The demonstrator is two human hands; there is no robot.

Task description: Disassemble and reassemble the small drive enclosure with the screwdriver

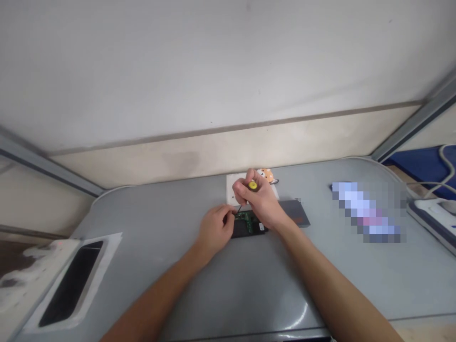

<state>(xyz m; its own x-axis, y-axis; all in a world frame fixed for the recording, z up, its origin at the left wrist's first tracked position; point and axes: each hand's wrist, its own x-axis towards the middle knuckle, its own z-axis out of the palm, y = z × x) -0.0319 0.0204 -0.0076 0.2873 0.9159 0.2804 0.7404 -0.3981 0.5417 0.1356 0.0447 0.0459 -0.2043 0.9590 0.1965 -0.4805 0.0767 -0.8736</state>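
Note:
An opened phone lies on the table, its green circuit board showing inside a black frame. My left hand closes on its left end, with fingertips near the upper left corner. Above it, my right hand grips a screwdriver with a yellow cap on its handle. The thin dark shaft slants down to the upper left of the board; whether its tip sits in a screw is too small to tell. Partly behind my right wrist lies a dark flat panel.
Behind my hands are a white sheet and an orange-and-white animal-face item. A pixelated object lies on the grey table to the right, near a white power strip. At left is a dark-topped tray-like item.

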